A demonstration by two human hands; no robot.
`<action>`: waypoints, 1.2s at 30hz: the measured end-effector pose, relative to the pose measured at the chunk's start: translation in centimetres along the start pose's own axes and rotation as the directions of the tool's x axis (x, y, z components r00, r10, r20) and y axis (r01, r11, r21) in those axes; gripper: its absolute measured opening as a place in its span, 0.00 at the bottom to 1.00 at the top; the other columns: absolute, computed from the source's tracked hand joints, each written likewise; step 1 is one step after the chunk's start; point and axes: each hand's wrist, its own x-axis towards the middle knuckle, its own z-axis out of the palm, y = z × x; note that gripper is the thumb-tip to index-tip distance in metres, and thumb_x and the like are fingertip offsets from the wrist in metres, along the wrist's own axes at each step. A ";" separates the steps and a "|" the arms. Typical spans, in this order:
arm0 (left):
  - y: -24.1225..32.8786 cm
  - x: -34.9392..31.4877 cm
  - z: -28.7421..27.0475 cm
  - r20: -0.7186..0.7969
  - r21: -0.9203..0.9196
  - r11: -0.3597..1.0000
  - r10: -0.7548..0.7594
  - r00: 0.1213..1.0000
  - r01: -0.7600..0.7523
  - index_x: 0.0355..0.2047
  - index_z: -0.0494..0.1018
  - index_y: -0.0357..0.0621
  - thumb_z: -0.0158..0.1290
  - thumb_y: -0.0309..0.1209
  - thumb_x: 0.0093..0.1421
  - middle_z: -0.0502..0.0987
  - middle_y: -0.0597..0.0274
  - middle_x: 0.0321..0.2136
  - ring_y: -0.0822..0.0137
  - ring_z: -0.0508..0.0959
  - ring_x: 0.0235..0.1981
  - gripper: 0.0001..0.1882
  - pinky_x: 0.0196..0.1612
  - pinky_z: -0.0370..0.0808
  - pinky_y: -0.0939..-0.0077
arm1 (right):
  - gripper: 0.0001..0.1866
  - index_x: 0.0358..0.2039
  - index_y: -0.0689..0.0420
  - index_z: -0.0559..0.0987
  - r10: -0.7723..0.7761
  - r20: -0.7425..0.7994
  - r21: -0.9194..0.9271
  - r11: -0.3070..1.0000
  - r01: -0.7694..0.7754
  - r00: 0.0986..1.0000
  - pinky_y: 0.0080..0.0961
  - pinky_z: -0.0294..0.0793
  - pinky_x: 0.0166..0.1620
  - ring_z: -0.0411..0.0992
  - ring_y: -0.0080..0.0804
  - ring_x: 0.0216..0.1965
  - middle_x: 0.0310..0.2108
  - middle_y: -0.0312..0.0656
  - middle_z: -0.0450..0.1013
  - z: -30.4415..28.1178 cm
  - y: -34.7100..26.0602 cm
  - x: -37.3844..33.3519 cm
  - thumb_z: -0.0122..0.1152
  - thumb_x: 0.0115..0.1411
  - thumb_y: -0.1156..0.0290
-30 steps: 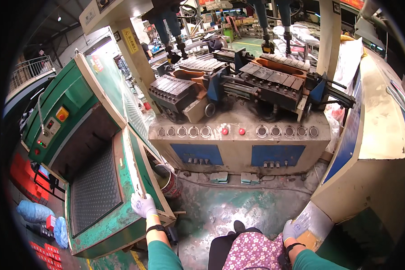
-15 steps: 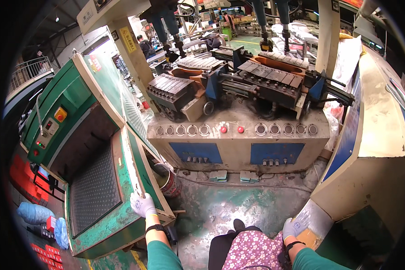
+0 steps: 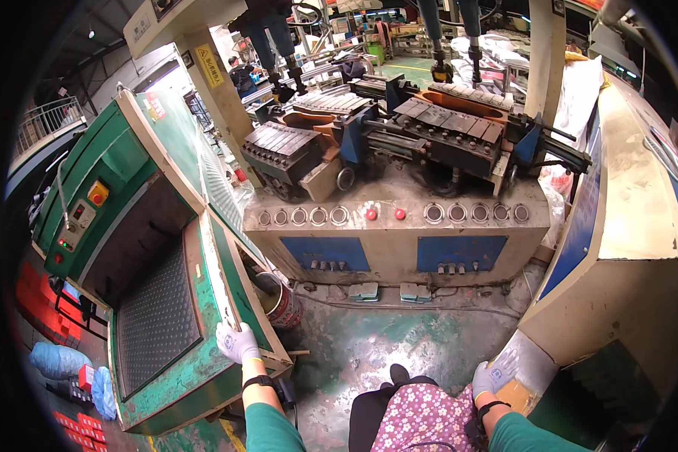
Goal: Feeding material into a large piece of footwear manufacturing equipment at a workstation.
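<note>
The gloved left hand point(image 3: 237, 344) rests on the pale edge strip point(image 3: 220, 282) of the green open-mouthed machine point(image 3: 172, 389), near the lower right corner of its front frame. Its fingers lie close together, curled over that edge; whether they clamp it I cannot tell. The gloved right hand point(image 3: 493, 374) lies on a grey metal panel point(image 3: 533, 365) at the lower left corner of the beige cabinet point(image 3: 603, 301), its thumb apart from the fingers, which stretch along the metal. Inside the green machine, a studded black bed point(image 3: 158, 324) slopes down to the front edge. A bucket point(image 3: 282, 309) stands just beside its right side. Straight ahead is a two-station press point(image 3: 390, 260), with two red push buttons point(image 3: 371, 215) near the middle of its front top edge and two foot pedals point(image 3: 364, 291) on the floor along its bottom edge
</note>
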 end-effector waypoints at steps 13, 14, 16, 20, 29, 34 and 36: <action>0.0 -0.2 0.2 -0.124 -0.008 0.994 0.107 0.987 -0.108 0.42 0.76 0.44 0.59 0.38 0.52 0.75 0.53 0.41 0.52 0.76 0.49 0.19 0.53 0.71 0.56 | 0.46 0.73 0.61 0.55 0.012 0.027 -0.010 1.000 -0.012 1.000 0.46 0.35 0.77 0.43 0.47 0.77 0.76 0.49 0.47 -0.6 -0.2 -0.1 0.56 0.57 0.55; -0.1 -0.2 0.3 -0.134 -0.005 0.994 0.107 0.985 -0.109 0.42 0.75 0.44 0.59 0.38 0.52 0.76 0.53 0.41 0.51 0.76 0.49 0.19 0.53 0.71 0.56 | 0.46 0.73 0.61 0.55 0.012 0.028 -0.010 1.000 -0.011 1.000 0.46 0.35 0.77 0.43 0.47 0.77 0.76 0.49 0.47 -0.5 -0.2 -0.1 0.56 0.57 0.55; -0.6 -0.1 0.6 -0.165 -0.005 0.993 0.117 0.979 -0.120 0.42 0.75 0.44 0.59 0.38 0.52 0.76 0.53 0.41 0.51 0.76 0.48 0.19 0.52 0.72 0.56 | 0.46 0.73 0.61 0.55 0.011 0.015 -0.008 1.000 -0.010 1.000 0.46 0.35 0.77 0.43 0.47 0.77 0.76 0.49 0.47 -0.5 -0.2 -0.1 0.55 0.57 0.55; 0.1 0.1 0.2 -0.005 0.002 1.000 0.012 1.000 -0.012 0.53 0.74 0.41 0.60 0.41 0.53 0.75 0.49 0.53 0.49 0.74 0.56 0.28 0.61 0.69 0.57 | 0.46 0.73 0.61 0.55 0.010 0.014 -0.010 1.000 -0.010 1.000 0.46 0.35 0.76 0.42 0.46 0.77 0.76 0.49 0.47 -0.4 -0.1 0.0 0.55 0.58 0.55; -0.5 0.1 0.5 -0.039 0.017 0.997 0.077 0.996 -0.077 0.56 0.73 0.41 0.60 0.41 0.53 0.74 0.48 0.57 0.50 0.72 0.59 0.31 0.63 0.67 0.57 | 0.46 0.74 0.60 0.54 -0.001 -0.004 -0.032 0.999 0.000 1.000 0.46 0.34 0.76 0.41 0.45 0.77 0.76 0.48 0.47 0.3 0.0 0.0 0.54 0.59 0.53; -0.8 0.1 1.1 -0.090 0.000 0.996 0.085 0.992 -0.085 0.50 0.75 0.42 0.60 0.40 0.53 0.75 0.51 0.50 0.51 0.73 0.55 0.26 0.59 0.69 0.57 | 0.45 0.73 0.60 0.55 0.005 0.011 -0.022 1.000 -0.004 1.000 0.46 0.35 0.76 0.41 0.45 0.77 0.76 0.48 0.46 -0.1 -0.1 0.0 0.54 0.59 0.54; -1.1 0.2 1.3 -0.163 -0.012 0.995 0.097 0.982 -0.101 0.45 0.77 0.43 0.59 0.39 0.53 0.75 0.53 0.43 0.52 0.75 0.51 0.21 0.55 0.71 0.57 | 0.45 0.73 0.60 0.55 0.003 0.015 -0.023 1.000 -0.003 1.000 0.46 0.35 0.76 0.41 0.46 0.77 0.76 0.48 0.46 -0.3 -0.2 -0.1 0.54 0.59 0.54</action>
